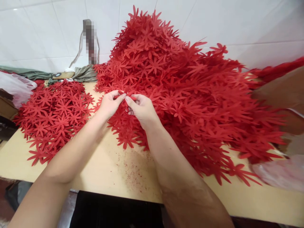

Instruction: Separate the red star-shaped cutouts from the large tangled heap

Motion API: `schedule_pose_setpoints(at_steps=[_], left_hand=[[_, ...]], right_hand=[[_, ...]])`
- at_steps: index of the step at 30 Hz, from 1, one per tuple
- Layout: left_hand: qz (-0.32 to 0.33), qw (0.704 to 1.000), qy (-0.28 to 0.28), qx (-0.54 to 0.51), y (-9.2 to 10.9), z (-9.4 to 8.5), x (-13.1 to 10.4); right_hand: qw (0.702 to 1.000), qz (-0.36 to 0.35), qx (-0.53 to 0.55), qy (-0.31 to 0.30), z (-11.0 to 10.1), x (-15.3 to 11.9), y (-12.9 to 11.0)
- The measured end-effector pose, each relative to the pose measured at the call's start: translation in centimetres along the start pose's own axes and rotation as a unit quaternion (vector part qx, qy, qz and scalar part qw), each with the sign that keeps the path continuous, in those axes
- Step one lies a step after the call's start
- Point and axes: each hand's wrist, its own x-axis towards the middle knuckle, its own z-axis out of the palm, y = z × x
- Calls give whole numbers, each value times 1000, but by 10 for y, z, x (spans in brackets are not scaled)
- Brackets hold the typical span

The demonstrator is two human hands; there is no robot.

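While the table [102,171] bears a large red heap [171,82] at right and a smaller heap [57,110] at left, the left hand [110,104] and right hand [143,109], both closed, pinch one red flower [127,93] above the large heap's left edge; uneven pulling could tear it.

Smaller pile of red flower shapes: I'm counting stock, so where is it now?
In the head view, the smaller pile lies at left on the table, between the white plastic bag and the larger red pile.
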Motion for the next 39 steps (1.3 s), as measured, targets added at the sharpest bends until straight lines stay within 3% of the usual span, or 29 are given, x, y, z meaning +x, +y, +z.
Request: schedule_pose_setpoints(at_steps=[5,13,16,18,22,24,26,30,33,39], left_hand=[[5,999,-27,-30,0,0,-2],[-49,989,17,-142,10,8,-10],[-78,982,35,-171,12,11,-11],[-95,976,68,-183,13,4,-7],[-92,958,164,-218,17,-25,7],[-83,958,175,-213,20,-35,11],[-80,968,149,-186,22,-33,11],[-96,986,64,-120,24,-12,1],[-78,992,40,-91,24,-2,-5],[-27,1000,-1,-6,25,-2,-11]], right_hand=[[999,36,27,-17,-5,-1,-3],[991,-112,55,-47,-3,2,2],[988,-131,64,-48,-3,4,5],[988,-135,69,-41,-4,6,7],[985,-146,84,-34,-11,10,9],[987,-131,86,-31,-15,11,9],[991,-107,79,-25,-17,12,9],[994,-92,56,-1,-16,13,10],[994,-98,31,32,-14,13,9],[988,-141,-15,68,-12,14,10]])
